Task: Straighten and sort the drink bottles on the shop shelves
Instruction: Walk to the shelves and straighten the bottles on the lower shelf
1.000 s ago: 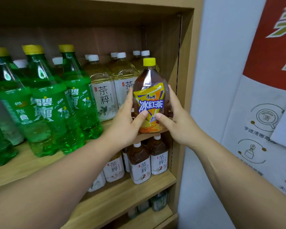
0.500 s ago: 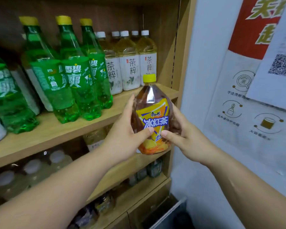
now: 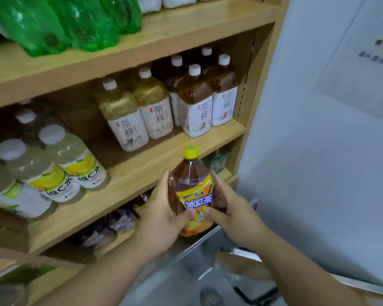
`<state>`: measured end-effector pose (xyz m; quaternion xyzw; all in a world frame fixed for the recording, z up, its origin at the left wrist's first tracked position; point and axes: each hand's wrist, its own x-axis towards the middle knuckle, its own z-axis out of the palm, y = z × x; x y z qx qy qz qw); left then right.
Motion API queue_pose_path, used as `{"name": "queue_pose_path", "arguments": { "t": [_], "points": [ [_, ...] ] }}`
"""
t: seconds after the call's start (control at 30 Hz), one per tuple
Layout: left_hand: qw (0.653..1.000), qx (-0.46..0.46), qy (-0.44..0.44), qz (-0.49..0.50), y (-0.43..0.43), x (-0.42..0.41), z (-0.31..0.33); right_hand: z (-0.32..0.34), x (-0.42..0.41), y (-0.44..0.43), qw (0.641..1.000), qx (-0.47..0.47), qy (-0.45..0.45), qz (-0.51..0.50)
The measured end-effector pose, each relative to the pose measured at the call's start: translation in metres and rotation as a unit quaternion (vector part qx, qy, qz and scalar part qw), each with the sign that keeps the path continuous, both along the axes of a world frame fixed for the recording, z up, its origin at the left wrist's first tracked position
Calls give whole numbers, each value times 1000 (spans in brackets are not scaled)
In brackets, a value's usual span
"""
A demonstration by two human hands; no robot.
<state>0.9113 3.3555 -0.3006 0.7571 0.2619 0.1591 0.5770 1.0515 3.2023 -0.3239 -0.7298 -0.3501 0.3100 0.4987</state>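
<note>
Gripping the iced tea bottle (image 3: 192,191) before the shelf edge (image 3: 128,191), both hands.

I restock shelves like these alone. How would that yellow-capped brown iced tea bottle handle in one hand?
The yellow-capped brown plastic iced tea bottle looks nearly full, so probably heavy. Left hand and right hand both clasp it, hinting at bulk. Its glossy label may be slippery.

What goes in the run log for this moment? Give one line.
stage: carrying | object: iced tea bottle, upright, off the shelves | left hand: gripping | right hand: gripping | position: before lower shelf
</note>
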Motion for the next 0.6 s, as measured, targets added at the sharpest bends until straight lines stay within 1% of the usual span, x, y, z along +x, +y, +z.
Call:
{"name": "queue_pose_path", "arguments": {
  "t": [0.07, 0.17, 0.27, 0.33, 0.47, 0.6],
  "points": [
    [999, -31, 19, 11, -5, -6, -34, -41, -4, 1, 999, -33, 0, 9],
    [997, -53, 39, 36, -13, -10, -81, -95, -7, 9, 997, -78, 1, 16],
    [992, -83, 68, 72, -6, -2, -124, -138, 0, 21, 995, -98, 8, 24],
    [989, -91, 72, 91, 4, 9, -148, -164, 11, 37, 995, -94, 18, 25],
    [988, -67, 72, 116, 31, 35, -187, -199, 33, 73, 998, -59, -7, 20],
    [987, 3, 74, 144, 62, 54, -212, -211, 55, 113, 998, -51, -27, 27]
  ]
}}
